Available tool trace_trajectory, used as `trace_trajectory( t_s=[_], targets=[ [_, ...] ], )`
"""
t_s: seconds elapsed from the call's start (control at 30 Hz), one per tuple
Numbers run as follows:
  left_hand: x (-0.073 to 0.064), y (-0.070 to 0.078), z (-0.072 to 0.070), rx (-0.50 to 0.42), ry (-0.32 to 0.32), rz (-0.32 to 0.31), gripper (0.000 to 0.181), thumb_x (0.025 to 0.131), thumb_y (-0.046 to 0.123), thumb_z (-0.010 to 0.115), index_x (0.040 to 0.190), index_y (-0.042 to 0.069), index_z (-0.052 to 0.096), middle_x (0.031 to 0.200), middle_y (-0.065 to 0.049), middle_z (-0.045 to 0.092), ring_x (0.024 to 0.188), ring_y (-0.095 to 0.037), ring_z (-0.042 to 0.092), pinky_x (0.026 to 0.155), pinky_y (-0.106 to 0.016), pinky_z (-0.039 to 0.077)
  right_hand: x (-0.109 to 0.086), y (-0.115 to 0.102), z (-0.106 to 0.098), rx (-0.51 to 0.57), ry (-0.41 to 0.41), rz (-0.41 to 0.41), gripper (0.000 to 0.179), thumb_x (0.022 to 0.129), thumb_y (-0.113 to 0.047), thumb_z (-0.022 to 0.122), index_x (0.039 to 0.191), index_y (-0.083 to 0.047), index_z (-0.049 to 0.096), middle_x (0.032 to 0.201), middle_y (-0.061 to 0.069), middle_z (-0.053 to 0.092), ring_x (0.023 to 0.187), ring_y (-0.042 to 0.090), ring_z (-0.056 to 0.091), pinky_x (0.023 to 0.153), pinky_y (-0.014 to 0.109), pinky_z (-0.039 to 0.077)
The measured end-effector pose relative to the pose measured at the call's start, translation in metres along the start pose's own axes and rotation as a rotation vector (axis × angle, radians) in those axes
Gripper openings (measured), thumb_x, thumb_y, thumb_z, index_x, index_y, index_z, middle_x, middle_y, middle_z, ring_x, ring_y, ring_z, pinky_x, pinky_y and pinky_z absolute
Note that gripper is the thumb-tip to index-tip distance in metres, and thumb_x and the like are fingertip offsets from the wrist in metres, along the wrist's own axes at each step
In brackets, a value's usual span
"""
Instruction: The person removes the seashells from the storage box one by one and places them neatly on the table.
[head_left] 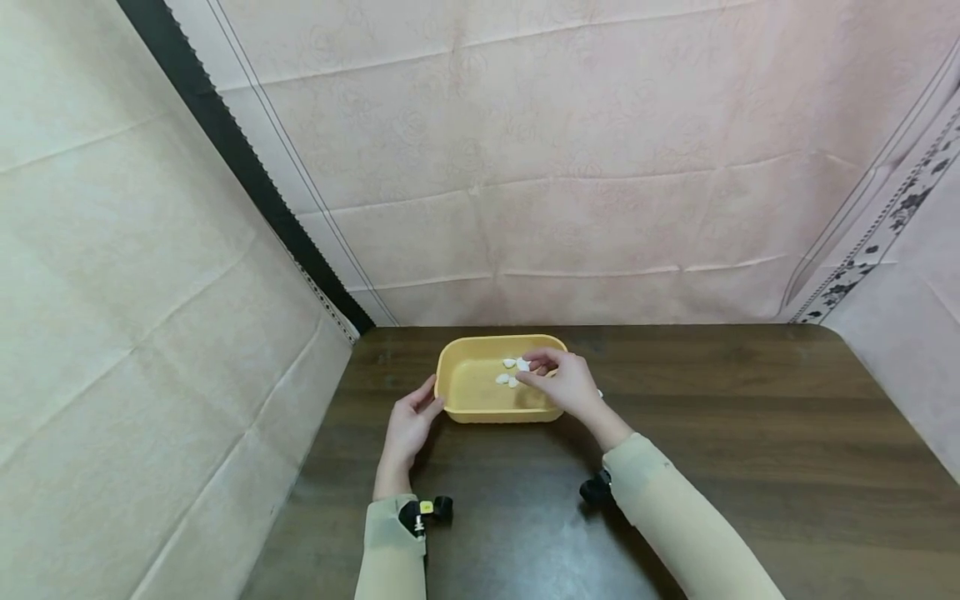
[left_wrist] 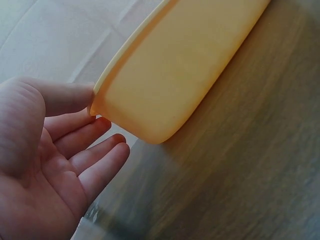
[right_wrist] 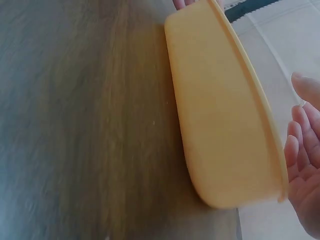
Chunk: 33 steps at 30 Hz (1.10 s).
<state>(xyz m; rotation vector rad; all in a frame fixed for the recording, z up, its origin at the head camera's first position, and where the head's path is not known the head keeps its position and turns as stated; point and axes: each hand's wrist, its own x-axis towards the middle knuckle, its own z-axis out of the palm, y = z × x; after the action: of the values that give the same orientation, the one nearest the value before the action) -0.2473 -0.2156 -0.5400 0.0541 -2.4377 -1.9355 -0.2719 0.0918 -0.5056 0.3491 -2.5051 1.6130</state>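
A shallow yellow plastic tub [head_left: 465,408] with rounded corners stands on the brown table. Several small white flat pieces [head_left: 502,378] lie in it; their kind is too small to tell. My left hand [head_left: 408,427] pinches the tub's left rim, thumb on one side and fingers on the other, as the left wrist view shows. Over the tub's right part hovers my right hand [head_left: 564,382], thumb and fingertips apart, close to a white piece [head_left: 522,364]. In the right wrist view the tub's wall [right_wrist: 225,115] hides the pieces, and I see no piece held between thumb and fingers.
A bit of something white [head_left: 600,393] shows beside the right wrist, mostly hidden. Pale cloth [head_left: 562,167] hangs behind the table and along both sides. The tub is near the table's back edge. Each wrist wears a dark camera mount [head_left: 426,512].
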Motion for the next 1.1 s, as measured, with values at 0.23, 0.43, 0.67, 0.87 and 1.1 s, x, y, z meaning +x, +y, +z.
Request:
trace_trajectory(
  t_s=[0.23, 0.43, 0.67, 0.87, 1.1],
  targets=[
    [0.001, -0.001, -0.003, -0.003, 0.006, 0.003, 0.05, 0.106, 0.013, 0.07, 0.154, 0.009, 0.058, 0.159, -0.012, 0.054, 0.142, -0.03, 0.056, 0.114, -0.044, 0.047, -0.009, 0.013, -0.018, 0.019, 0.017, -0.004, 0.031, 0.091, -0.03, 0.089, 0.115, -0.015, 0.079, 0.099, 0.001, 0.076, 0.09, 0.02, 0.068, 0.076, 0.028, 0.058],
    [0.002, -0.001, -0.002, 0.001, 0.002, 0.011, 0.05, 0.105, 0.012, 0.07, 0.154, 0.008, 0.058, 0.158, -0.012, 0.055, 0.142, -0.031, 0.056, 0.114, -0.044, 0.048, -0.022, 0.026, -0.04, 0.028, 0.018, 0.012, 0.034, 0.092, -0.029, 0.088, 0.117, -0.01, 0.078, 0.102, 0.003, 0.078, 0.091, 0.021, 0.071, 0.078, 0.026, 0.059],
    [0.0, 0.001, 0.001, -0.013, -0.012, 0.038, 0.05, 0.105, 0.009, 0.069, 0.153, 0.005, 0.058, 0.158, -0.014, 0.055, 0.142, -0.033, 0.056, 0.113, -0.043, 0.048, -0.041, 0.047, -0.069, -0.049, -0.01, 0.085, 0.033, 0.093, -0.031, 0.088, 0.116, -0.01, 0.078, 0.103, 0.003, 0.078, 0.092, 0.02, 0.072, 0.076, 0.027, 0.059],
    [0.0, -0.002, 0.0, -0.042, -0.026, 0.045, 0.05, 0.105, 0.007, 0.068, 0.154, 0.003, 0.057, 0.158, -0.017, 0.053, 0.142, -0.035, 0.055, 0.113, -0.043, 0.048, -0.051, 0.063, -0.091, -0.179, -0.08, 0.165, 0.032, 0.094, -0.033, 0.085, 0.115, -0.011, 0.077, 0.1, 0.001, 0.077, 0.091, 0.019, 0.07, 0.08, 0.034, 0.059],
    [-0.001, -0.003, 0.0, -0.029, -0.015, 0.047, 0.05, 0.105, 0.008, 0.068, 0.154, 0.004, 0.057, 0.158, -0.016, 0.053, 0.141, -0.035, 0.056, 0.112, -0.043, 0.049, -0.055, 0.073, -0.103, -0.216, -0.105, 0.223, 0.038, 0.094, -0.036, 0.085, 0.117, -0.007, 0.077, 0.101, 0.003, 0.077, 0.094, 0.02, 0.071, 0.082, 0.033, 0.058]
  ],
)
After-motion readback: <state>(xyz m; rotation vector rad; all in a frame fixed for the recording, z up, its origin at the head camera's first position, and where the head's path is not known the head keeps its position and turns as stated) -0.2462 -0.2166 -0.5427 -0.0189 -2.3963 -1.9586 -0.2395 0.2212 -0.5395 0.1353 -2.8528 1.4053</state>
